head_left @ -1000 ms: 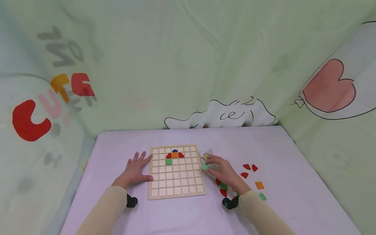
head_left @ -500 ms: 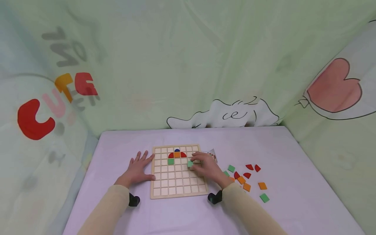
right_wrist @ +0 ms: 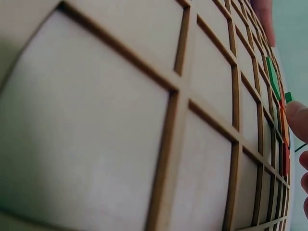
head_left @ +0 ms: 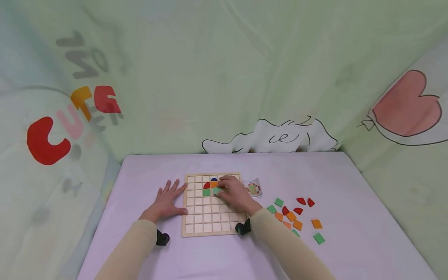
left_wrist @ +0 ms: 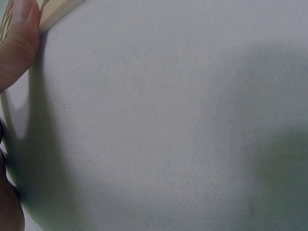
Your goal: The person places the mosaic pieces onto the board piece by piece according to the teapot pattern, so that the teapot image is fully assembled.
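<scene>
A wooden grid board [head_left: 203,218] lies on the table. My left hand [head_left: 167,203] is spread flat beside it, with fingertips and thumb at its left edge; in the left wrist view the thumb [left_wrist: 20,43] overlaps the rim. Over the board's upper middle, my right hand [head_left: 236,193] pinches a green square tile [head_left: 216,190] between thumb and fingers. Left of that tile sits another green square [head_left: 207,192]. Just above are a red quarter-circle [head_left: 207,185], an orange square [head_left: 213,184] and a blue rounded piece [head_left: 214,179]. The right fingers mostly hide the second red piece.
Right of the board lies a small pattern card [head_left: 252,188]. Loose tiles are scattered farther right: green squares [head_left: 319,238], orange squares [head_left: 316,224] and red quarter-circles [head_left: 301,201]. A curtain [head_left: 196,77] stands behind the table.
My right hand has carried the green tile left, from beside the card to over the board, next to the other green square. My left hand stays at the board's edge.
</scene>
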`<state>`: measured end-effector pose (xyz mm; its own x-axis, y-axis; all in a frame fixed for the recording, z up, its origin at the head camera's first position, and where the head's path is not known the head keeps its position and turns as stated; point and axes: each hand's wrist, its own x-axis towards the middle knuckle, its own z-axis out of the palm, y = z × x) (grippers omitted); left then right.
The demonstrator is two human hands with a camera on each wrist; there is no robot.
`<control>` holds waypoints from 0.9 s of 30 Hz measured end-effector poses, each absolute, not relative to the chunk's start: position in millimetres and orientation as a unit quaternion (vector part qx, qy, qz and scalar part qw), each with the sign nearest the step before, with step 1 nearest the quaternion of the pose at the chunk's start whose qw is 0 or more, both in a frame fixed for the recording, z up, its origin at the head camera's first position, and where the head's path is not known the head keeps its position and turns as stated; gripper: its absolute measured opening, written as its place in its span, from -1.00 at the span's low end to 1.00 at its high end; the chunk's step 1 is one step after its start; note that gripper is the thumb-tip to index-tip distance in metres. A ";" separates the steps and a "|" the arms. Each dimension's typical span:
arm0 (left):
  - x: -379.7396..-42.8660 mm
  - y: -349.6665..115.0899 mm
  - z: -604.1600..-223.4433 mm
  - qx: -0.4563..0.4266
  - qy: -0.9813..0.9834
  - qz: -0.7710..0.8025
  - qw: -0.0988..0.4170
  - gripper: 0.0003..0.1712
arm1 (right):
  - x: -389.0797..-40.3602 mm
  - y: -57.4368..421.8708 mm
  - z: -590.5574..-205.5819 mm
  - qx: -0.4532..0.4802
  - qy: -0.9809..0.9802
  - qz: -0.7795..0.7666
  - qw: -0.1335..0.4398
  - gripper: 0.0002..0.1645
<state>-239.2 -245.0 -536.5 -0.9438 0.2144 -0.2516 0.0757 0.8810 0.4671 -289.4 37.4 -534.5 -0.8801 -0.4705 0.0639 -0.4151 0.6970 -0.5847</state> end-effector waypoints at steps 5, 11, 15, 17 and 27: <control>-237.8 -242.9 -533.1 0.075 0.958 0.236 0.146 0.25 | -292.4 33.5 -534.8 -0.254 0.924 -0.282 0.041 -0.71; -238.3 -243.5 -534.5 0.073 0.959 0.230 0.148 0.24 | -292.8 31.6 -535.8 -0.259 0.922 -0.284 0.042 -0.71; -239.9 -244.7 -538.1 0.072 0.959 0.228 0.150 0.24 | -293.0 31.5 -536.7 -0.264 0.919 -0.290 0.037 -0.71; -240.6 -245.2 -539.6 0.070 0.960 0.227 0.151 0.24 | -293.3 31.4 -537.3 -0.264 0.918 -0.294 0.039 -0.71; -240.2 -244.9 -540.1 0.069 0.960 0.225 0.149 0.23 | -294.1 33.0 -539.8 -0.272 0.913 -0.299 0.051 -0.72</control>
<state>-240.2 -244.9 -540.1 -0.9462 0.1996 -0.2548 0.0653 0.8888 0.4535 -294.1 33.0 -539.8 -0.8464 -0.5280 0.0703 -0.4674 0.6728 -0.5735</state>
